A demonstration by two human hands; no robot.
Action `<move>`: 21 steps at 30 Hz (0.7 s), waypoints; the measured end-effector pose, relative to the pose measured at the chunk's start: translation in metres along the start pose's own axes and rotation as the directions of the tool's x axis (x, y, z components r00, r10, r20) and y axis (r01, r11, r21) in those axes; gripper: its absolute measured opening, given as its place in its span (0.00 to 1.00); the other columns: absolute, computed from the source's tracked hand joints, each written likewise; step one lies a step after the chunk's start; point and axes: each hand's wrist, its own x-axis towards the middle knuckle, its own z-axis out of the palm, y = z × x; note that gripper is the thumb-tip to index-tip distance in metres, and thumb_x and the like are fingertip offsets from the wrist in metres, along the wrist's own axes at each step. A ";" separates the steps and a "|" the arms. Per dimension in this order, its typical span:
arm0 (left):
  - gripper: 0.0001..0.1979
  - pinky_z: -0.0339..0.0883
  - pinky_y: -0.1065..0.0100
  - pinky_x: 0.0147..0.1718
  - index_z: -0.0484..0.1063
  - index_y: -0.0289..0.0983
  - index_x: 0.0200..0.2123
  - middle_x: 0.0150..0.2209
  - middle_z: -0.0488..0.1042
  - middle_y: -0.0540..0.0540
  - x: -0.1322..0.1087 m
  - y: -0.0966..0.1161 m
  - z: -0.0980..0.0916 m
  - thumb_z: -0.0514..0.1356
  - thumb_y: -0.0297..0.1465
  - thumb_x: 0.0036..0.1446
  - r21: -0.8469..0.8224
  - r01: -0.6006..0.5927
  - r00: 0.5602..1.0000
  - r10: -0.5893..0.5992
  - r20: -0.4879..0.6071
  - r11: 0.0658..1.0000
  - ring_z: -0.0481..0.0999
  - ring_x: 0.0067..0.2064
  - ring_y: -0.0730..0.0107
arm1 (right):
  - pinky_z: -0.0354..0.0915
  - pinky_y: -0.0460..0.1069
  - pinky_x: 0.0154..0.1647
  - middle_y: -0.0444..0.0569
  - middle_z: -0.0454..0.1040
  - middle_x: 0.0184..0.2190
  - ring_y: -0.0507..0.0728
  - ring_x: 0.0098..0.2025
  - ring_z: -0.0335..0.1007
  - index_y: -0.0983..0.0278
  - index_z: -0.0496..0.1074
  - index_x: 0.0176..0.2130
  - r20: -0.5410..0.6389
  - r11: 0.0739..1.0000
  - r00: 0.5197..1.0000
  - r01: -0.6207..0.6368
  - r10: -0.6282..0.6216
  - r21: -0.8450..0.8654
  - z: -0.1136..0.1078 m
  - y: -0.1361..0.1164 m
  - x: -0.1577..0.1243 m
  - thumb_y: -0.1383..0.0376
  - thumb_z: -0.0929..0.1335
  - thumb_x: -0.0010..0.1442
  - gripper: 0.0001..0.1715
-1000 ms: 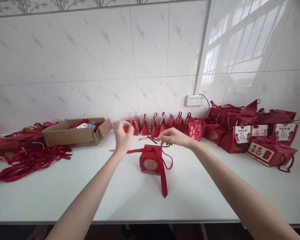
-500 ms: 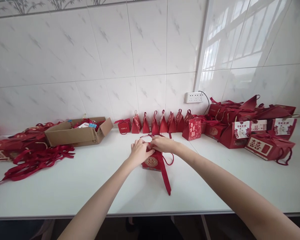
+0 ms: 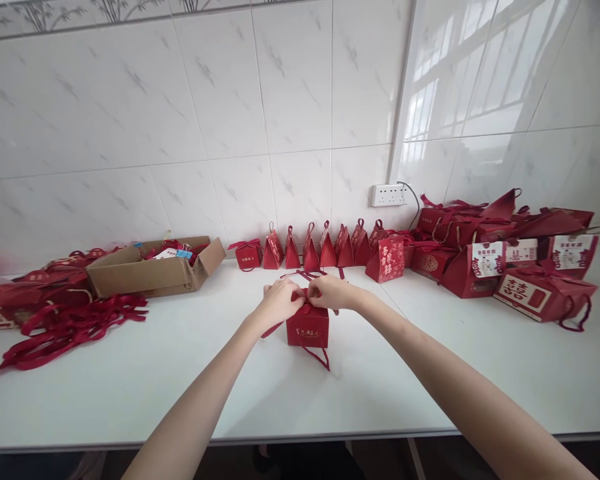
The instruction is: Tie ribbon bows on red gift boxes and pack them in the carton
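A small red gift box [image 3: 307, 333] with gold characters on its front stands on the table between my hands. Its twisted cord handle [image 3: 319, 360] droops down the front onto the table. Over the box top, my left hand [image 3: 280, 301] is closed, thumb and fingers pinching the red ribbon. My right hand [image 3: 334, 292] pinches the ribbon too, just beside the left. A ribbon tail [image 3: 272, 329] sticks out below my left hand. The knot area is mostly covered by my fingers.
Several red triangular boxes [image 3: 327, 250] line the wall. Piled gift boxes [image 3: 473, 267] stand at right. On the left are a cardboard box [image 3: 145, 275], loose red ribbons [image 3: 75, 330] and more red boxes [image 3: 40, 287]. A power strip [image 3: 391, 195] is on the wall.
The gift box has turned: its round gold emblem gave way to the face with gold characters. The cord handle now hangs in front, and the long ribbon tail no longer hangs there.
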 end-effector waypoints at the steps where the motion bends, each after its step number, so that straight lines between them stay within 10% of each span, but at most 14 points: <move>1: 0.10 0.54 0.57 0.46 0.74 0.40 0.31 0.41 0.72 0.44 0.000 0.000 0.000 0.52 0.31 0.54 -0.021 -0.015 1.000 0.015 0.013 1.000 0.67 0.47 0.56 | 0.60 0.42 0.16 0.50 0.76 0.32 0.49 0.19 0.70 0.67 0.72 0.38 -0.005 1.000 1.000 -0.011 0.011 0.010 0.002 -0.001 -0.001 0.69 0.61 0.55 0.14; 12: 0.12 0.52 0.68 0.21 0.60 0.38 0.07 0.11 0.59 0.53 0.034 0.008 -0.020 0.60 0.22 0.32 -0.193 -0.029 0.969 0.075 0.235 0.981 0.60 0.17 0.71 | 0.66 0.45 0.16 0.49 0.74 0.25 0.53 0.19 0.70 0.68 0.71 0.27 0.177 0.991 0.983 -0.076 0.055 0.112 -0.016 -0.003 0.016 0.69 0.66 0.43 0.07; 21: 0.11 0.36 0.72 0.12 0.57 0.38 0.06 0.09 0.54 0.56 0.042 -0.002 -0.024 0.56 0.21 0.27 -0.304 -0.003 0.941 0.106 0.323 0.953 0.48 0.11 0.79 | 0.58 0.43 0.14 0.40 0.64 0.12 0.51 0.15 0.64 0.65 0.65 0.21 0.215 0.995 0.977 -0.034 0.013 0.092 -0.009 -0.003 0.026 0.68 0.66 0.42 0.03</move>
